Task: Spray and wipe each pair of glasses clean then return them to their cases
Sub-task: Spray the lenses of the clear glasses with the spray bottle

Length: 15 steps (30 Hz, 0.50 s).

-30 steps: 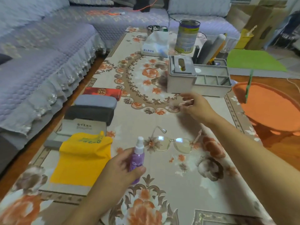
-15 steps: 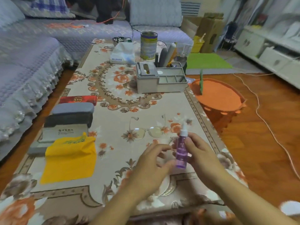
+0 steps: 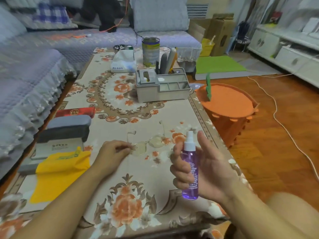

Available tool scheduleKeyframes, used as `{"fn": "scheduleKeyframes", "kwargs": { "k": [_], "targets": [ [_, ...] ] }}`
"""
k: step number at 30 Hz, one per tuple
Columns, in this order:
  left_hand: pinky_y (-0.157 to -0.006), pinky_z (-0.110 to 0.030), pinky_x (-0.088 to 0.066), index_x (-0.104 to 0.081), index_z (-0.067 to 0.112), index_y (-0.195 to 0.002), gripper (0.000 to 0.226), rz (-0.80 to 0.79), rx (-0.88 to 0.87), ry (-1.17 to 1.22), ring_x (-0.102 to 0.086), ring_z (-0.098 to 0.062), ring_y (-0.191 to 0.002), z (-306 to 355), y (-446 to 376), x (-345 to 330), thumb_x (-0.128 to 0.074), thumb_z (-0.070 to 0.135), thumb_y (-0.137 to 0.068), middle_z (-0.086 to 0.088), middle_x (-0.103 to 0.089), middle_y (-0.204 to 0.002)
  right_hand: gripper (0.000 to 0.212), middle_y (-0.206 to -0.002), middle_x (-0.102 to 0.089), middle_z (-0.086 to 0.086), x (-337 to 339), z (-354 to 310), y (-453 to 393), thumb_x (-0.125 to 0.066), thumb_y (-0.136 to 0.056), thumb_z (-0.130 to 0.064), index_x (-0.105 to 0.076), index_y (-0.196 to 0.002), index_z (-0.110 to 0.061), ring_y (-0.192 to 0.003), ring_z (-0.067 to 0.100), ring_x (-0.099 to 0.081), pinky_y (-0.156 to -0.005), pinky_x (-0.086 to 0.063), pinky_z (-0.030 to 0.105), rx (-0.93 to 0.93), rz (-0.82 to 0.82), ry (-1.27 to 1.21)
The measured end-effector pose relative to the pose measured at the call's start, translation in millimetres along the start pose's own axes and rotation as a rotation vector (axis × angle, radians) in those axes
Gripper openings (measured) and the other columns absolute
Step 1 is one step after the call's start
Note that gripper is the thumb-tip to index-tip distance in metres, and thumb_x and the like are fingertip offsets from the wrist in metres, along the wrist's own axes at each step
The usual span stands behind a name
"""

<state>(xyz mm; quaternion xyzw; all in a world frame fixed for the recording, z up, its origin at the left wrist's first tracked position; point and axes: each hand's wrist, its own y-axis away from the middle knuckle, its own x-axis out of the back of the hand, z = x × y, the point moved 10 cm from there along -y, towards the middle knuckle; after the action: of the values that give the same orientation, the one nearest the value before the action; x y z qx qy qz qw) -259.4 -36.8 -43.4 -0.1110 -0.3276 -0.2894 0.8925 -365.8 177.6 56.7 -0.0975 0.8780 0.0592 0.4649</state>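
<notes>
Spray bottle (image 3: 189, 171) in right hand (image 3: 205, 171)

Spray bottle (image 3: 190, 171): clear glossy purple plastic. Yellow cloth (image 3: 58, 171): matt. Desk (image 3: 120, 169) cover: floral fabric. Floor (image 3: 276, 152): glossy wood.

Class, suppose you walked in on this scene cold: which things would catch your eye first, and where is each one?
First the purple spray bottle, held upright in the right hand near the table's right edge. Next the bright yellow cloth lying at the near left, partly over a case. Then the clear glasses in the middle of the flowered tablecloth, where the left hand pinches one end.
</notes>
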Motion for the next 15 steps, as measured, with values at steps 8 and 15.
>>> {"fn": "scheduleKeyframes", "kwargs": {
  "k": [8,15],
  "targets": [
    [-0.076,-0.001,-0.039,-0.072,0.026,-0.094,0.014,0.29,0.025,0.132,-0.059,0.006,-0.095,31,49,24,-0.065,0.014,-0.096,0.01,-0.068,-0.1,0.055,-0.083,-0.049,0.013,8,13,-14,-0.048,-0.1,-0.054,-0.057,-0.105,0.0,-0.068,0.021,-0.052,-0.069,-0.044,0.035,-0.032,0.012,-0.03],
    [-0.079,-0.022,-0.047,-0.069,0.028,-0.096,0.019,0.459,0.062,0.308,-0.066,-0.012,-0.085,33,82,50,-0.059,0.011,-0.1,-0.002,-0.067,-0.094,0.033,-0.099,-0.065,0.017,33,30,-18,-0.058,-0.097,-0.031,-0.06,-0.114,-0.004,-0.081,0.027,-0.064,-0.076,-0.054,0.037,-0.008,0.277,0.328]
  ]
}}
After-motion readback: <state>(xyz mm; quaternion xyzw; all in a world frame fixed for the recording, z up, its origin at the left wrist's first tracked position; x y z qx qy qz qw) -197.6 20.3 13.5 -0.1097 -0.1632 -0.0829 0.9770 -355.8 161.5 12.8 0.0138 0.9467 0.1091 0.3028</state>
